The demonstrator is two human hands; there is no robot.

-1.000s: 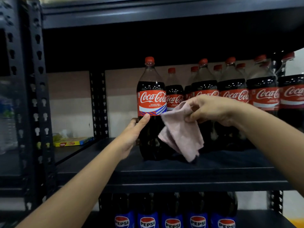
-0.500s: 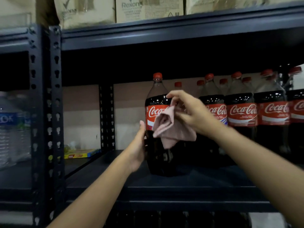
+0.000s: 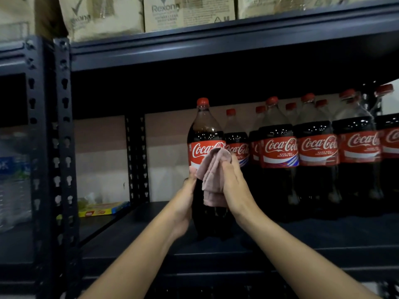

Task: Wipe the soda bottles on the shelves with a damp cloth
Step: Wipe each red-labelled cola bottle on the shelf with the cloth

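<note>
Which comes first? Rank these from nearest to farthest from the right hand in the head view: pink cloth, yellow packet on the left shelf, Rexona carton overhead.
1. pink cloth: held in the right hand, against the front bottle.
2. yellow packet: low, far left.
3. Rexona carton: top shelf, above.

Front Coca-Cola bottle (image 3: 205,134), red cap, upright at frame centre on dark shelf (image 3: 323,234). Pinkish cloth (image 3: 212,175) bunched vs its label, prob. touching. More Coke bottles (image 3: 317,147) upright, centre-right.
</note>
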